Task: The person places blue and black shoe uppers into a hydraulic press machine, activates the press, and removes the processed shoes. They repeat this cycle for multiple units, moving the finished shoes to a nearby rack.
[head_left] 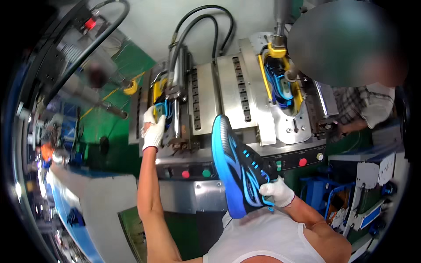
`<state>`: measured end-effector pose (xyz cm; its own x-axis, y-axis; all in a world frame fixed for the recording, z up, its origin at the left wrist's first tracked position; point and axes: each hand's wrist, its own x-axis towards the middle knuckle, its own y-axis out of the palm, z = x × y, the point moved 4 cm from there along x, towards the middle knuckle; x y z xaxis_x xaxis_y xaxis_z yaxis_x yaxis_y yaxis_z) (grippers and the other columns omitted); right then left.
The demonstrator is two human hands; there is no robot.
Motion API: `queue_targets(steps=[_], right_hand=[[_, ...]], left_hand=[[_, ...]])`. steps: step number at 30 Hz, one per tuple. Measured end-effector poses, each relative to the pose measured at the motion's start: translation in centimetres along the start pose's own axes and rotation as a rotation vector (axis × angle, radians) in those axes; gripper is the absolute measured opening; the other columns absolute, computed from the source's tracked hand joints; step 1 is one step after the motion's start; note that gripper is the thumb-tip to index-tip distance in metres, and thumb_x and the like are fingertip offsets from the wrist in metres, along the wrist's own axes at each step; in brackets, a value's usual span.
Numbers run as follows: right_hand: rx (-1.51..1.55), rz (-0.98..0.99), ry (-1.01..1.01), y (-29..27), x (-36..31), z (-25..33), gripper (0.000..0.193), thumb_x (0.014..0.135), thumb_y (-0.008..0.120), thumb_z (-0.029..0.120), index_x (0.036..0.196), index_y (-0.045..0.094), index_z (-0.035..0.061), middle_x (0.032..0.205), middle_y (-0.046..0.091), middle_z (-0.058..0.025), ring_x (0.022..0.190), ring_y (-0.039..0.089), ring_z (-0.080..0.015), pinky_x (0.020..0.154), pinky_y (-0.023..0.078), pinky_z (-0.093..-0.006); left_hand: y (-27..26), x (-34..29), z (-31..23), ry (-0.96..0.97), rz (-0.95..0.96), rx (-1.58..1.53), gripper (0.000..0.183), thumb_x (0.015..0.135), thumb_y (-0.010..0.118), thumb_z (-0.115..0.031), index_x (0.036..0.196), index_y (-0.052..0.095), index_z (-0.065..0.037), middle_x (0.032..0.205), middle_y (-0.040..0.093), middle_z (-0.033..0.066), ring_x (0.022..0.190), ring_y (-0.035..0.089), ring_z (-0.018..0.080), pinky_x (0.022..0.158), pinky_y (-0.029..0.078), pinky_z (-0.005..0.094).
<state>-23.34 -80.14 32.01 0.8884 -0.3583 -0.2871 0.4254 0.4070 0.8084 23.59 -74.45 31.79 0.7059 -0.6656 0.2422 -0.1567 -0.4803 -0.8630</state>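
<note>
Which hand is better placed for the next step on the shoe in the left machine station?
Probably the left: the left hand is right at that shoe, while the right hand is occupied, holding a blue-and-black shoe.

A shoe-making workshop: a steel machine (229, 96) with black hoses (207, 16) and coloured push buttons (303, 162) stands beyond the right hand (277, 192). Sports shoes (278, 87) sit in its stations, one at the left hand (154, 129); green flooring (115, 125) spreads left of that hand.
</note>
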Motion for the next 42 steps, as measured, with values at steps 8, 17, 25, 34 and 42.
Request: queue_targets(steps=[8,17,25,34,42], right_hand=[[-0.461,-0.228,0.144,-1.5,-2.4,2.1,0.041,0.09,0.081,0.031,0.122,0.074,0.0064,0.102,0.076,-0.0046,0.09,0.066,-0.0106,0.082,0.053,-0.0296],[-0.361,-0.346,0.272,0.3,-2.5,3.5,0.037,0.096,0.078,0.033,0.124,0.074,0.0082,0.107,0.075,-0.0008,0.097,0.065,-0.0078,0.088,0.054,-0.0286],[-0.417,-0.267,0.293,-1.2,-2.0,0.3,0.042,0.096,0.076,0.023,0.13,0.07,-0.0011,0.117,0.075,-0.0111,0.107,0.07,-0.0158,0.093,0.057,-0.0335],[-0.254,-0.058,0.026,12.0,16.9,-2.4,0.038,0.096,0.075,0.013,0.13,0.066,-0.0006,0.115,0.075,-0.0126,0.1,0.074,-0.0216,0.093,0.061,-0.0387],[-0.772,-0.311,-0.018,17.4,44.4,-4.8,0.015,0.088,0.08,0.018,0.096,0.073,0.0069,0.085,0.071,-0.005,0.074,0.064,-0.0182,0.061,0.051,-0.038]], left_hand=[[9.0,8.7,5.4,-0.097,0.065,0.352,0.076,0.084,0.079,-0.029,0.15,0.049,-0.007,0.127,0.065,0.0284,0.115,0.064,0.0497,0.098,0.052,0.0539],[2.7,13.1,5.1,0.079,0.135,0.12,0.057,0.085,0.08,-0.02,0.133,0.058,0.0,0.121,0.067,0.0242,0.112,0.065,0.0376,0.102,0.048,0.0438],[-14.9,-8.6,-1.0,-0.088,-0.245,0.064,0.056,0.091,0.078,-0.015,0.139,0.057,0.003,0.137,0.063,0.0216,0.127,0.06,0.0328,0.112,0.044,0.0408],[-12.5,-40.0,3.2,-0.697,-0.225,-0.02,0.055,0.078,0.083,-0.012,0.125,0.061,0.003,0.125,0.064,0.0209,0.121,0.062,0.0372,0.107,0.047,0.0449],[-9.6,-49.4,2.3,-1.204,-0.114,-0.058,0.06,0.077,0.085,-0.019,0.13,0.06,-0.004,0.129,0.061,0.0176,0.122,0.06,0.0381,0.105,0.047,0.0469]])
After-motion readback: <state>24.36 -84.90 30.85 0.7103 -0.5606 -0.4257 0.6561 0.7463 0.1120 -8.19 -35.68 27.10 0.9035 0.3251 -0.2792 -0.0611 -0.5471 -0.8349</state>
